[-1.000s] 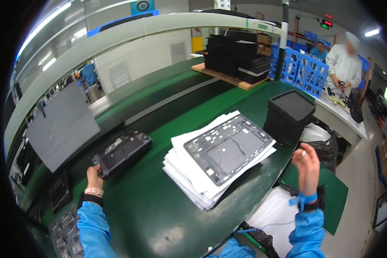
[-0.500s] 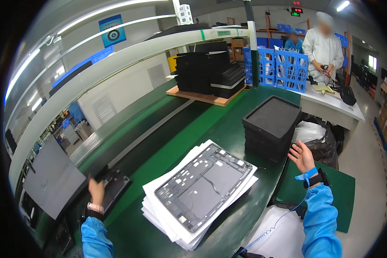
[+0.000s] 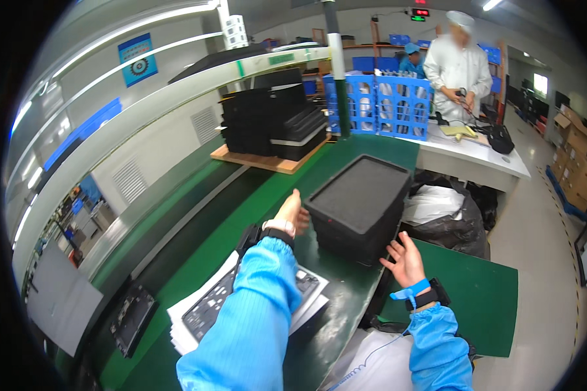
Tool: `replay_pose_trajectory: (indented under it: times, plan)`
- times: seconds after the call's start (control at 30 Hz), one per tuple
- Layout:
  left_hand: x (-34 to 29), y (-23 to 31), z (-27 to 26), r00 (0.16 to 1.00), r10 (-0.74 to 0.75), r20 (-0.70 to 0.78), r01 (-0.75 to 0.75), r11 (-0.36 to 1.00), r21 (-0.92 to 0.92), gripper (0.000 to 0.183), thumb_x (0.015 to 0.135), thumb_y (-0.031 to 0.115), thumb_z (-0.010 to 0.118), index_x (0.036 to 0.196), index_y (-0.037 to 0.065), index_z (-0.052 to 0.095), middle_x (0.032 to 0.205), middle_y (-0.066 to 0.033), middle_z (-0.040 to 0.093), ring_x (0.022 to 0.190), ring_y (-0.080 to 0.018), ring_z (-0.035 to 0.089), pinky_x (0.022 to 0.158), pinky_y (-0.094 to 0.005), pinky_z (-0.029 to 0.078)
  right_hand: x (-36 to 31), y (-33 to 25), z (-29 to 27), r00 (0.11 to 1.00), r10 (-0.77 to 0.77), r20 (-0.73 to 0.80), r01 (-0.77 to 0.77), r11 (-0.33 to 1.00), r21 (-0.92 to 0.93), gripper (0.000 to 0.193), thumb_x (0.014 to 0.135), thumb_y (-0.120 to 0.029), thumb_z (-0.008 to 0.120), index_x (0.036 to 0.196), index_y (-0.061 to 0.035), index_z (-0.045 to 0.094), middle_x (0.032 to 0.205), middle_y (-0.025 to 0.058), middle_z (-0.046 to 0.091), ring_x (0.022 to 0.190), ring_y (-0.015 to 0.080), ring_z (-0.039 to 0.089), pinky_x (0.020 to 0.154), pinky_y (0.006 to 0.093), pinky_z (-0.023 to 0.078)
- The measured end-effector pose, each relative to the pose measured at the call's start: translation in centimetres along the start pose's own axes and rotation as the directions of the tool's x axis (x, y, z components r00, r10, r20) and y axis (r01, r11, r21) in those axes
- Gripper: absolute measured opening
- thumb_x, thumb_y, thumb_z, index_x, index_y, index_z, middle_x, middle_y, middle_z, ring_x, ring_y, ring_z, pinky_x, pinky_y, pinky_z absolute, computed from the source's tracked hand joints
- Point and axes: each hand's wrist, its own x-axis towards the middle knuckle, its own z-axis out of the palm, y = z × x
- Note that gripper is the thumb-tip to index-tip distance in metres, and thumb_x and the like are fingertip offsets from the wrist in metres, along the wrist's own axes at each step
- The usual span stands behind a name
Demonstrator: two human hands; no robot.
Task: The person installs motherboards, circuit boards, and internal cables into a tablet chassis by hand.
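Note:
A stack of black rectangular trays (image 3: 361, 195) stands on the green work surface ahead of me. At its left side is my left hand (image 3: 292, 215), fingers apart, holding nothing. Near its front right corner my right hand (image 3: 407, 260) is also open and empty, wearing a blue wrist strap with a coiled cord. I cannot tell whether either hand touches the trays. Beneath my left forearm lies a dark tablet-like housing (image 3: 209, 306), partly hidden, on a pile of white sheets (image 3: 179, 335). A second dark housing (image 3: 132, 319) rests on the bench to the left.
Black trays are piled on a wooden board (image 3: 267, 161) at the back. Beyond them stand blue crates (image 3: 404, 107) and a person in white (image 3: 456, 65) handling cables at a white table (image 3: 476, 159). A black bag (image 3: 443, 225) sits beside the bench. A grey panel (image 3: 62, 303) leans at far left.
My left hand has swung from the housing at the left across to the tray stack. My right hand has come closer to the stack. The whole view has shifted to the right.

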Motion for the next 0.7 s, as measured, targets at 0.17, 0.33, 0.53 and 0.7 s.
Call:
replay_pose_trajectory:
  times: [0.17,0.33,0.53,0.7]
  plan:
    - [-0.9,-1.4,2.3,0.977,-0.12,0.175,0.128,0.991,-0.033,0.077,0.086,0.063,0.033,0.142,0.011,0.032,0.15,-0.0136,0.021,0.135,-0.0425,0.019,0.106,-0.061,0.012,0.6,-0.2,-0.5,0.999,-0.004,0.041,0.004,1.0,-0.005,0.084,0.087,-0.055,0.05,0.147,-0.0119,0.009,0.15,0.0194,0.014,0.139,0.0313,0.014,0.107,0.0554,0.018]
    - [-3.1,-2.0,5.5,0.902,-0.153,0.403,0.118,0.987,0.11,0.061,0.093,0.049,0.027,0.137,0.008,0.037,0.143,-0.0182,0.034,0.13,-0.0419,0.029,0.1,-0.0636,0.026,1.6,-2.2,0.4,0.99,-0.106,-0.097,0.105,0.994,-0.018,0.055,0.092,-0.048,0.046,0.133,-0.0113,0.046,0.129,0.0054,0.053,0.123,0.0217,0.043,0.103,0.0437,0.03]
    - [-8.1,-1.8,7.7,0.864,-0.119,0.49,0.06,0.989,0.136,0.071,0.091,0.056,0.025,0.142,0.006,0.028,0.149,-0.0196,0.023,0.134,-0.0426,0.022,0.104,-0.0654,0.013,-1.4,-4.5,-0.5,0.979,-0.193,-0.069,0.2,0.97,0.137,0.046,0.097,-0.038,0.039,0.13,-0.007,0.047,0.134,0.0059,0.048,0.123,0.0222,0.045,0.101,0.0366,0.037]
    - [-17.3,0.2,4.8,0.898,0.004,0.439,-0.048,0.995,0.088,0.075,0.089,0.063,0.027,0.141,0.01,0.033,0.147,-0.0157,0.029,0.133,-0.0405,0.026,0.104,-0.0634,0.015,-9.3,-7.6,4.4,0.953,-0.283,0.103,0.27,0.955,0.125,0.043,0.099,-0.034,0.037,0.131,-0.0067,0.045,0.134,0.0055,0.047,0.123,0.0212,0.043,0.104,0.0362,0.034]
